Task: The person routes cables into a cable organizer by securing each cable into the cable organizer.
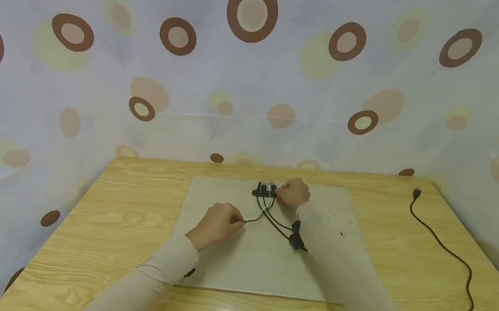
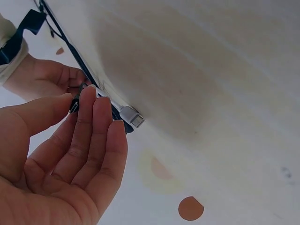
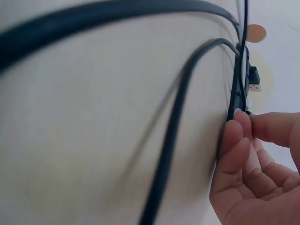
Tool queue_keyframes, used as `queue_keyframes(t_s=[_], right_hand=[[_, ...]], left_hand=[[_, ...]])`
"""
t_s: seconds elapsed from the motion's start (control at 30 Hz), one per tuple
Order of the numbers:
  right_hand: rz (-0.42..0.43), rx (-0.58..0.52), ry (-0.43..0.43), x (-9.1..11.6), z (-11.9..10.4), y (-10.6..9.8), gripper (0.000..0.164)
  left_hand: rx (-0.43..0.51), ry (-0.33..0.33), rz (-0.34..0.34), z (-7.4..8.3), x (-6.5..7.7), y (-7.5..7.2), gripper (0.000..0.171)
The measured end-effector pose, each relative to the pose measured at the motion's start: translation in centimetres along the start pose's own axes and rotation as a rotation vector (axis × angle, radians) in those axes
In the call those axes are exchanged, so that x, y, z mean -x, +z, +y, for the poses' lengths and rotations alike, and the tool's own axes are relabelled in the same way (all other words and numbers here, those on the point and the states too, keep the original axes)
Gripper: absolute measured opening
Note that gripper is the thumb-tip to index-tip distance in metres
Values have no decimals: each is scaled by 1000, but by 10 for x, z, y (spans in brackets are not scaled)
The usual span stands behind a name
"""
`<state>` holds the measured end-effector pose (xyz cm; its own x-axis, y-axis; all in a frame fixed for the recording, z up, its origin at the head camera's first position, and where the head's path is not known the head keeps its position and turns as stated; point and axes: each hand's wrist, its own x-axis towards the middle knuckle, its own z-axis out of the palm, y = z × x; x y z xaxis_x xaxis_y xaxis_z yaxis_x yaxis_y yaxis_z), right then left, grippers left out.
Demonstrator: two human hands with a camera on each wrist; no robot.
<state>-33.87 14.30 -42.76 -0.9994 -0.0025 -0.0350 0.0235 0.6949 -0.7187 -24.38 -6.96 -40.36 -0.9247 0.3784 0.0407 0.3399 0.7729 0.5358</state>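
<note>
Toward the back of the white board (image 1: 237,267) sits a black cable holder (image 1: 255,193), with several plugs standing behind it. My left hand (image 1: 218,224) pinches the end of a thin black cable (image 1: 251,221) that leads to the holder. In the left wrist view, thumb and index finger meet on its small black connector (image 2: 75,104). Just past those fingers lies a white plug (image 2: 132,116). My right hand (image 1: 293,194) pinches at the holder's right end; its fingertips hide what lies between them. A white cable (image 1: 266,208) and black cables run forward from the holder.
A separate black cable (image 1: 447,248) lies along the wooden table (image 1: 133,204) on the right. Behind the table hangs a patterned wall covering (image 1: 202,83). A black device (image 1: 296,240) shows by my right wrist, over the board.
</note>
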Motion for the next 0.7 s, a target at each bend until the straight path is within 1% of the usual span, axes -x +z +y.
queue_keyframes(t_s=[0.17,0.3,0.5,0.7], right_hand=[[-20,-19,33,-5,2,-2,22],[-34,-19,66,-3,-1,-4,21],[-45,-9,81,-1,-4,-6,20],[-52,-25,96,0,-5,-8,20]], left_hand=[[4,-6,1,0,0,0,12],[3,-7,3,0,-1,1,11],[1,-9,5,-1,-2,2,10],[2,-11,-1,-2,-1,3,11]])
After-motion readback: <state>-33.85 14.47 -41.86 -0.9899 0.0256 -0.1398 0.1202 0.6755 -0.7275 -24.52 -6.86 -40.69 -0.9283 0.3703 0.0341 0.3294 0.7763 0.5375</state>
